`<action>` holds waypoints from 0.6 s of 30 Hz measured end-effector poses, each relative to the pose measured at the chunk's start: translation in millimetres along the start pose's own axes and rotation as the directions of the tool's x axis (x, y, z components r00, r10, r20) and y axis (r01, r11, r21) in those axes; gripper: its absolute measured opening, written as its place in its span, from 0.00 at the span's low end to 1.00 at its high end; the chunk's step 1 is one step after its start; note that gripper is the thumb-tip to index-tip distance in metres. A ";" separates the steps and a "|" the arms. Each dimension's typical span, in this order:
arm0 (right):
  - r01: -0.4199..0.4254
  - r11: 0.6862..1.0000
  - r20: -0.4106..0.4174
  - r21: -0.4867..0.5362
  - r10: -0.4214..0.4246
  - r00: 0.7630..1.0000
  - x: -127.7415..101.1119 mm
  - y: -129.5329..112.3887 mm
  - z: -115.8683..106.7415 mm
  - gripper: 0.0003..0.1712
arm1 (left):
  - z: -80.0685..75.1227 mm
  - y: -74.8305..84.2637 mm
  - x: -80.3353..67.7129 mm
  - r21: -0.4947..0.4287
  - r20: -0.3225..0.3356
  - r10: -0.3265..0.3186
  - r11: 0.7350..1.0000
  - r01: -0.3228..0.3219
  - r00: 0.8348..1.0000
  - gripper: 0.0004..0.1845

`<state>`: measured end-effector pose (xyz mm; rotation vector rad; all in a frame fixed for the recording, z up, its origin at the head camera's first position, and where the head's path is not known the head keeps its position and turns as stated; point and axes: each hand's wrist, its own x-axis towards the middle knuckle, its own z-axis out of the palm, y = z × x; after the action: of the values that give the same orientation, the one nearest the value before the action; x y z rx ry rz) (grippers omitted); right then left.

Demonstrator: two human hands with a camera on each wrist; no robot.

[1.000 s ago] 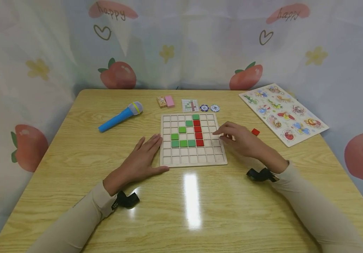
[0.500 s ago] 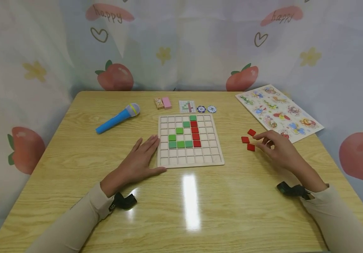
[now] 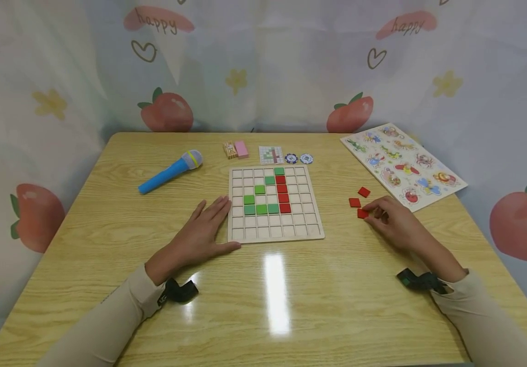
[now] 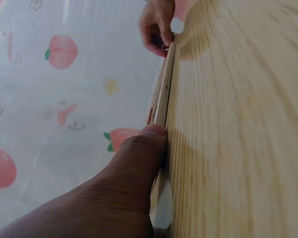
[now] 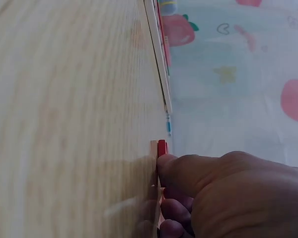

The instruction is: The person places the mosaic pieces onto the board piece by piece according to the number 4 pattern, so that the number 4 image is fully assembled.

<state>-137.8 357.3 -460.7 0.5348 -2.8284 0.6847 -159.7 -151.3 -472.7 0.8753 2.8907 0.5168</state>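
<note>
On the yellow wooden table, right of the pale wooden grid board, the right hand curled its fingertips onto the nearest flat red square tile, pinching it against the tabletop; two more red tiles lay just beyond. The left hand rested flat with straight fingers, thumb touching the board's near left edge. The tile was thin and lay flush, so the pinch looked likely to slip, or to knock the neighbouring tiles askew.
</note>
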 end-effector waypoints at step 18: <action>0.238 0.971 0.012 -0.006 -0.238 0.971 32.5 -44.8 -18.4 0.15 | 0.0 0.0 0.6 -0.018 0.000 -0.005 1.000 0.005 1.000 0.62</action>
<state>-148.8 319.1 -418.1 0.8614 -2.7129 0.6255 -160.2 -151.0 -472.6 0.8653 2.8830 0.5410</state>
